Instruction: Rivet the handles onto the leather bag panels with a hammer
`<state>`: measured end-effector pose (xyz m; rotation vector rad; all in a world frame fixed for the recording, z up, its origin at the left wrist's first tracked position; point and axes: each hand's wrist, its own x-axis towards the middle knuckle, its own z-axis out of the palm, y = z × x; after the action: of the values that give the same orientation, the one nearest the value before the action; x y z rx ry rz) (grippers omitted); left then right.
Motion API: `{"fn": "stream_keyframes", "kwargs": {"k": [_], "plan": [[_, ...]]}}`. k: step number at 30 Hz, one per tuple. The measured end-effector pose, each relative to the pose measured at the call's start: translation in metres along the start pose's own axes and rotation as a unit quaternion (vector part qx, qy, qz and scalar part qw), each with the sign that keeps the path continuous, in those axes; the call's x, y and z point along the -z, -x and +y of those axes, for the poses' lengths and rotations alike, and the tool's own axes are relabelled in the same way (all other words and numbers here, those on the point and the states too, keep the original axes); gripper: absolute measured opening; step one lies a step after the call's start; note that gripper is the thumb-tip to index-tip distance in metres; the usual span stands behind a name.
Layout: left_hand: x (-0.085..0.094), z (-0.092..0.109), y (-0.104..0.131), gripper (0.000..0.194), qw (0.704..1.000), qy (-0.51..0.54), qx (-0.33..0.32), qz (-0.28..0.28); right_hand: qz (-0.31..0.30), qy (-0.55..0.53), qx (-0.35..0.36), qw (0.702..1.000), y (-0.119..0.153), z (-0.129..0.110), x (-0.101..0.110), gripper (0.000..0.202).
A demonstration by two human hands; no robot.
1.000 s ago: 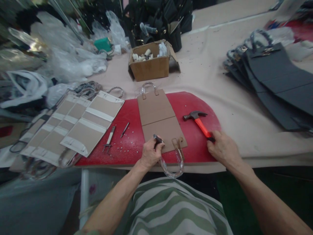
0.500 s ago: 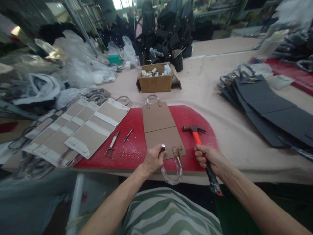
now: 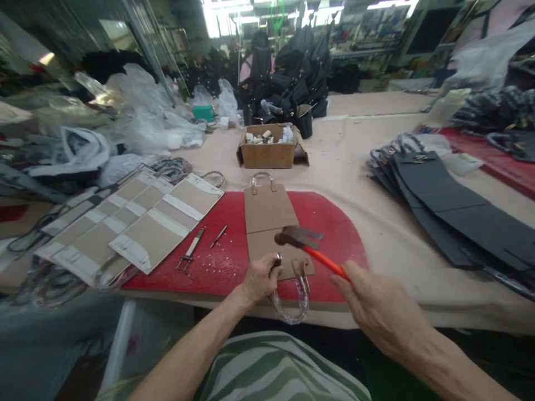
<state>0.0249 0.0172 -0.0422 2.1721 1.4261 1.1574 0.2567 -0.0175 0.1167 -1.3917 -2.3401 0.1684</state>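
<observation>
My right hand (image 3: 376, 301) grips a claw hammer (image 3: 321, 259) by its orange handle. The hammer is raised, its blurred head above the tan bag panel (image 3: 267, 209), near my left hand. Closed fingers of my left hand (image 3: 261, 278) hold a short metal punch (image 3: 279, 257) upright at the panel's near end; its lower end is hidden. Beside that hand, a plastic-wrapped handle (image 3: 292, 320) loops over the table's front edge. A second wrapped handle (image 3: 262, 177) is fixed at the panel's far end. The panel lies on a red board (image 3: 334, 223).
Left on the board are a pronged metal tool (image 3: 192, 248), a thin metal rod (image 3: 218, 236) and several tiny studs. Panels with white strips (image 3: 167, 223) are piled at left, dark panels (image 3: 451, 195) at right. A cardboard box (image 3: 270, 156) stands behind.
My right hand has lifted the hammer and swung its head left, over the panel toward the punch. My left hand stays in place with the punch. The view has tilted up slightly.
</observation>
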Motion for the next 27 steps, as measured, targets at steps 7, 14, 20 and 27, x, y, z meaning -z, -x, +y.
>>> {"fn": "stream_keyframes", "kwargs": {"k": [7,14,20,27], "plan": [[-0.001,-0.002,0.0,0.006,1.0,-0.007,0.01,-0.004,0.011,0.013,0.007,1.0,0.004,-0.004,-0.003,0.023],[0.0,-0.001,0.002,0.006,1.0,-0.001,0.014,-0.007,-0.027,0.0,-0.016,1.0,0.012,0.003,-0.013,0.023],[0.0,-0.001,0.003,0.009,1.0,0.012,0.028,-0.005,-0.106,-0.045,-0.093,0.989,0.0,0.014,-0.017,0.025],[0.008,0.004,0.002,0.016,0.995,0.074,0.064,-0.025,-0.12,-0.128,-0.235,0.956,-0.049,0.038,-0.097,0.024]]}}
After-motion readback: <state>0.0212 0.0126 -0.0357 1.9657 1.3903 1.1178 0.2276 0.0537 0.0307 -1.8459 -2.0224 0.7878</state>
